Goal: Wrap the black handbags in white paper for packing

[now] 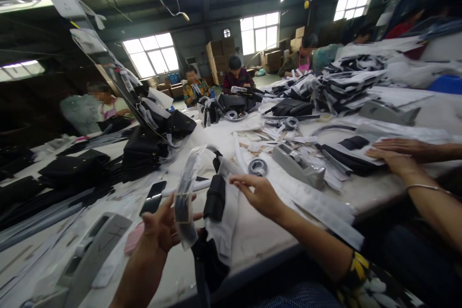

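Observation:
A black handbag stands tilted at the table's front edge, with a white sheet along its right side. Its arched handle is wrapped in clear plastic film and carries a strip of tape. My left hand is at this handle, its fingers passing behind it and showing on the far side, the thumb apart. On the other side, my right hand has its fingers stretched out, the tips at the edge of the white sheet. Whether they touch it, I cannot tell.
Grey tape dispensers stand on both sides. A phone, a pink object and a wrapped coil lie nearby. At right a co-worker's hands press on another bag. Black bags are piled at left.

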Motion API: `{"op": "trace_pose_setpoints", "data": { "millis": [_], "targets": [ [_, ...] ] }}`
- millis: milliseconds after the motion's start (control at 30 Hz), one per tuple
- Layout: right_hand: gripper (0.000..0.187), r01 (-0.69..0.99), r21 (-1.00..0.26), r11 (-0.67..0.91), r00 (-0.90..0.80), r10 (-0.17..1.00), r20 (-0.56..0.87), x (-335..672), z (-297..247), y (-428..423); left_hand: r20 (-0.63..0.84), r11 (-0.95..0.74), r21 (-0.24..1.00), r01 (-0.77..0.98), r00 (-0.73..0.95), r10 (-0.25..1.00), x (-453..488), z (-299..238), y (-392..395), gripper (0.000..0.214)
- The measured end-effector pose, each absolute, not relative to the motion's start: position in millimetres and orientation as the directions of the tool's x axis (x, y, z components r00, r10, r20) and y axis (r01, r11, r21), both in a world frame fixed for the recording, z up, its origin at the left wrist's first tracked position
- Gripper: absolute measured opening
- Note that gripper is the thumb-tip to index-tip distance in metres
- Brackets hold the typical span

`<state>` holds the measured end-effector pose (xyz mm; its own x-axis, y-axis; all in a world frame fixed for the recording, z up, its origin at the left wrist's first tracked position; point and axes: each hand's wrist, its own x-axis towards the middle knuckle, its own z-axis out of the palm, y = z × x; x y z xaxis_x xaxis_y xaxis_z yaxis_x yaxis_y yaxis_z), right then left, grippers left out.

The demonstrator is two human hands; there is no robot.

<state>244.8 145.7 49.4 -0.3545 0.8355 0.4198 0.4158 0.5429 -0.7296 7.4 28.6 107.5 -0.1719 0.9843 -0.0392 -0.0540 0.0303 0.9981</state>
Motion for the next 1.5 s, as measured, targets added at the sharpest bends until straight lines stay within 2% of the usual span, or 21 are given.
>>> {"op": "trace_pose_setpoints", "data": {
  "millis": [67, 167, 300, 400, 467, 500, 567, 667, 767, 900, 1067, 1167, 1267, 1400, 1500],
  "targets": [
    [0.034, 0.748, -0.458, 0.480, -0.380, 0.876, 0.296, 269, 37, 182, -0.063, 0.058, 0.998, -0.034, -0.184, 0.981, 5, 126, 43, 0.081],
    [0.035, 0.867, -0.284, 0.409, -0.378, 0.912, 0.161, 296, 19, 226, -0.079, 0.073, 0.997, -0.033, -0.200, 0.977, 1, 144, 64, 0.074],
    [0.018, 0.887, -0.222, 0.406, -0.394, 0.914, 0.097, 306, 12, 250, -0.114, 0.110, 0.993, -0.052, -0.093, 0.989, 2, 154, 76, 0.051],
    [0.009, 0.884, -0.225, 0.409, -0.381, 0.911, 0.158, 305, 24, 246, -0.139, 0.137, 0.988, -0.073, -0.017, 0.990, 5, 158, 76, 0.048],
    [0.021, 0.885, -0.244, 0.397, -0.339, 0.908, 0.247, 302, 40, 234, -0.136, 0.135, 0.988, -0.072, -0.002, 0.991, 7, 160, 75, 0.045],
    [0.029, 0.873, -0.295, 0.389, -0.306, 0.907, 0.291, 300, 49, 224, -0.122, 0.122, 0.990, -0.064, 0.000, 0.992, 8, 161, 75, 0.044],
    [0.040, 0.767, -0.504, 0.397, -0.265, 0.912, 0.314, 291, 69, 199, -0.083, 0.083, 0.996, -0.044, -0.004, 0.997, 10, 162, 75, 0.043],
    [0.047, 0.361, -0.869, 0.340, -0.331, 0.917, 0.221, 270, 93, 158, -0.026, 0.025, 0.999, -0.028, -0.044, 0.999, 14, 161, 76, 0.051],
    [0.049, -0.011, -0.989, 0.145, -0.438, 0.889, 0.135, 241, 105, 129, 0.040, -0.040, 0.999, 0.014, -0.041, 0.998, 21, 161, 75, 0.051],
    [0.049, -0.315, -0.938, -0.148, -0.495, 0.868, 0.030, 204, 110, 122, 0.124, -0.124, 0.990, 0.073, 0.006, 0.992, 29, 164, 73, 0.046],
    [0.043, -0.468, -0.834, -0.291, -0.552, 0.834, 0.019, 185, 119, 121, 0.168, -0.163, 0.973, 0.163, -0.016, 0.986, 26, 168, 75, 0.049],
    [0.037, -0.530, -0.782, -0.326, -0.570, 0.821, 0.044, 186, 127, 116, 0.163, -0.156, 0.968, 0.194, -0.022, 0.986, 20, 171, 76, 0.050],
    [0.040, -0.527, -0.795, -0.302, -0.586, 0.806, 0.082, 187, 132, 113, 0.132, -0.119, 0.966, 0.230, -0.044, 0.990, 14, 172, 77, 0.052],
    [0.049, -0.447, -0.854, -0.266, -0.594, 0.802, 0.061, 182, 133, 120, 0.147, -0.108, 0.900, 0.422, -0.061, 0.987, 7, 173, 81, 0.056],
    [0.047, -0.439, -0.864, -0.248, -0.567, 0.822, 0.052, 180, 135, 126, 0.173, -0.112, 0.850, 0.515, -0.071, 0.982, 5, 172, 83, 0.060]
  ]
}}
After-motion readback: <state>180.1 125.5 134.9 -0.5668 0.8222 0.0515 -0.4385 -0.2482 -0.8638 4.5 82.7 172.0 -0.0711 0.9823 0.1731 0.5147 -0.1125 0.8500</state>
